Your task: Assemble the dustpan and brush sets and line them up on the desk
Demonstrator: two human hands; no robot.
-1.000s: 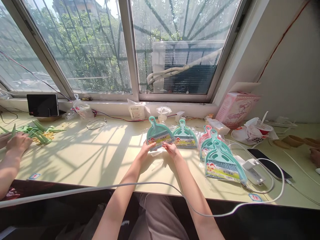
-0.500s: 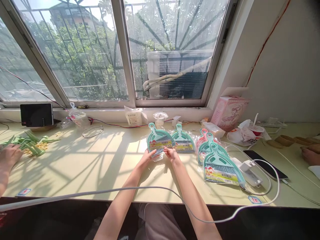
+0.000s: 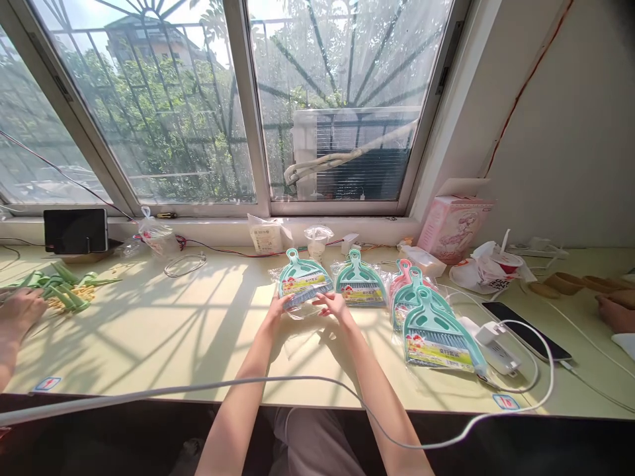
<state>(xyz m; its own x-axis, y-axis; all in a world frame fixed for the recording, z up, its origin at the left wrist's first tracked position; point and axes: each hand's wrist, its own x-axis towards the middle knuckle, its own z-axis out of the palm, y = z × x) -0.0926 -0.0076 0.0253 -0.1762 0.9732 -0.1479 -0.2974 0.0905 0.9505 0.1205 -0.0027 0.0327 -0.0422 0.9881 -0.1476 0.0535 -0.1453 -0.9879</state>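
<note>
A teal dustpan-and-brush set in a clear plastic wrapper is held above the table, its handle away from me. My left hand pinches the lower left edge of this package. At its lower right edge, my right hand has its fingers curled on the clear wrapper. Just to the right lies a second teal set, also wrapped. Farther right is an overlapping pile of wrapped sets, with a teal one in front and a pink one partly hidden behind.
A white cable crosses in front of my forearms. A phone and white charger lie right of the pile. Another person's hand touches green stalks at left; a further hand shows at far right.
The held package has moved slightly left, away from the second set, and both my hands moved with it. Its brush now shows more clearly across the lower part.
</note>
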